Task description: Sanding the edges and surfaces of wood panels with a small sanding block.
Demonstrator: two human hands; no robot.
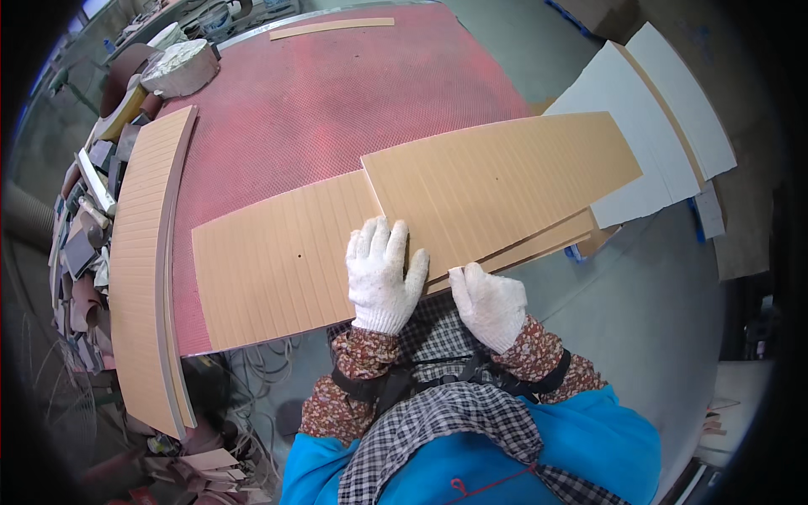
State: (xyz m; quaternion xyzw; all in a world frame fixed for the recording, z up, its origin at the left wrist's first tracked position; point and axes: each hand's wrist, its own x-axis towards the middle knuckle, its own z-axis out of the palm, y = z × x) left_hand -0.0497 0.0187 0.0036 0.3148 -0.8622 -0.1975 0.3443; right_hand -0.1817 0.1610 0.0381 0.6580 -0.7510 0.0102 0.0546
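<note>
Two tan grooved panels lie before me. The left panel (278, 261) is flat on the red table, and the right panel (505, 177) overlaps its right end at a slant. My left hand (379, 273), in a white knit glove, lies flat at the overlap, fingers stretched out. At the near edge of the right panel is my right hand (490, 305), also gloved, its fingers curled into a pinch. Whatever they pinch is hidden. More tan boards (547, 241) show beneath the right panel.
Upright along the table's left side stands a stack of long panels (147, 252). Behind it are a roll of whitish material (181, 69) and several sanding blocks. A thin strip (332, 28) lies on the red mesh tabletop (337, 93). White-faced boards (648, 126) stand at right.
</note>
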